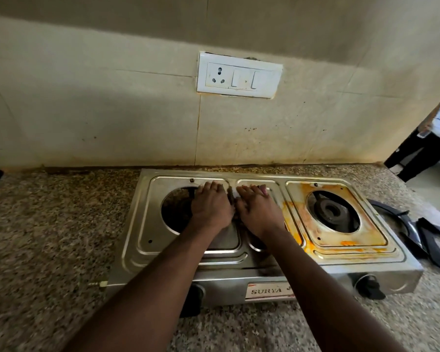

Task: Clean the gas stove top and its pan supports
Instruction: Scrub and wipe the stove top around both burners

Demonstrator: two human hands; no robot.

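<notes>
A steel two-burner gas stove (264, 260) labelled SURYA stands on the granite counter. Its right half (300, 224) is smeared with orange stains around the burner (330, 209). The left opening (175, 209) looks dark, and I cannot make out a burner in it. My left hand (211, 207) and right hand (257, 212) lie palm down, side by side, on the middle of the stove top with fingers pointing at the wall. A small white sliver (235, 195) shows between them; what is under the palms is hidden. Dark pan supports (422, 232) lie on the counter to the right of the stove.
A tiled wall with a white socket and switch plate (239, 74) rises right behind the stove. Speckled granite counter (61, 224) stretches to the left and front. Another person (432, 133) stands at the far right beyond the counter's end. Black knobs (368, 285) face me.
</notes>
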